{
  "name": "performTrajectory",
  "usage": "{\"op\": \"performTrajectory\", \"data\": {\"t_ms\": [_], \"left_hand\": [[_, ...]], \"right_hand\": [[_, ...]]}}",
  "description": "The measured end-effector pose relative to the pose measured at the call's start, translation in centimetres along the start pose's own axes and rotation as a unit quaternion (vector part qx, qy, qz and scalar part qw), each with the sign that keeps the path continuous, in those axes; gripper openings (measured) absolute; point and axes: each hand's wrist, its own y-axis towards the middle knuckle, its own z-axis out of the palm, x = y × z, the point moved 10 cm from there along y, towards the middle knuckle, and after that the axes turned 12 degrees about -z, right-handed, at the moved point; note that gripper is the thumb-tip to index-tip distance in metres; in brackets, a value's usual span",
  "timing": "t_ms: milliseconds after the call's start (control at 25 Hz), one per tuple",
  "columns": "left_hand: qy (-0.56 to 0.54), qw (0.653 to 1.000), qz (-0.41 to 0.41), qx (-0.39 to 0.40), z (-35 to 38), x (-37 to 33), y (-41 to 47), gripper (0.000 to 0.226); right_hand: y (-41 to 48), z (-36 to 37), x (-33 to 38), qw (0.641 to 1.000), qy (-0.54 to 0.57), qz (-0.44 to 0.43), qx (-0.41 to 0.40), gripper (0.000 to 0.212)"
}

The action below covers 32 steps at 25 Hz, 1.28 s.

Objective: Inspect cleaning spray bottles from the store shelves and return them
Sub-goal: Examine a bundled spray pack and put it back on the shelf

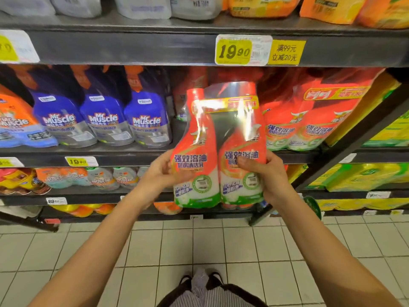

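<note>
Shrink-wrapped twin pack of orange spray bottles (200, 140) held upright before the middle shelf (132, 155), left side gripped by left hand (162, 171), right side gripped by right hand (264, 173), thumb across label

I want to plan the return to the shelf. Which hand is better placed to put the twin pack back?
Probably right. The right hand wraps the twin pack with its thumb across the front; the left hand holds only its edge. Matching packs stand to the right.
</note>
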Motion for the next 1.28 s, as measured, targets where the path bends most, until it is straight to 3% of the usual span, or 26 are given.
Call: {"op": "performTrajectory", "data": {"t_ms": [120, 240, 400, 720, 920, 1120, 1280], "left_hand": [[0.045, 0.996, 0.039, -0.073, -0.9, -1.1, 1.8, 0.072], [0.042, 0.991, 0.088, -0.092, -0.9, -3.1, 3.7, 0.072], [0.066, 0.985, 0.117, -0.109, -1.8, -4.2, 6.0, 0.065], [0.080, 0.966, 0.172, -0.173, -2.4, -4.7, 8.1, 0.069], [0.121, 0.952, 0.181, -0.214, -2.4, -4.7, 8.4, 0.069], [0.150, 0.938, 0.168, -0.262, -2.5, -5.1, 8.4, 0.074], [0.251, 0.894, 0.132, -0.346, -2.9, -5.4, 8.0, 0.080]], "right_hand": [[1.7, 0.3, 0.8, 0.999, -0.029, -0.024, -0.022, 0.043], [3.8, 0.4, 2.0, 0.993, -0.087, -0.066, -0.046, 0.066], [6.4, 0.7, 3.0, 0.978, -0.168, -0.113, -0.040, 0.055], [8.3, 0.6, 3.0, 0.954, -0.219, -0.192, -0.065, 0.058], [8.1, 0.3, 2.4, 0.936, -0.280, -0.197, -0.089, 0.060], [9.1, 0.9, 3.0, 0.911, -0.349, -0.203, -0.089, 0.079], [10.1, 1.0, 2.6, 0.914, -0.348, -0.186, -0.097, 0.085]]}}
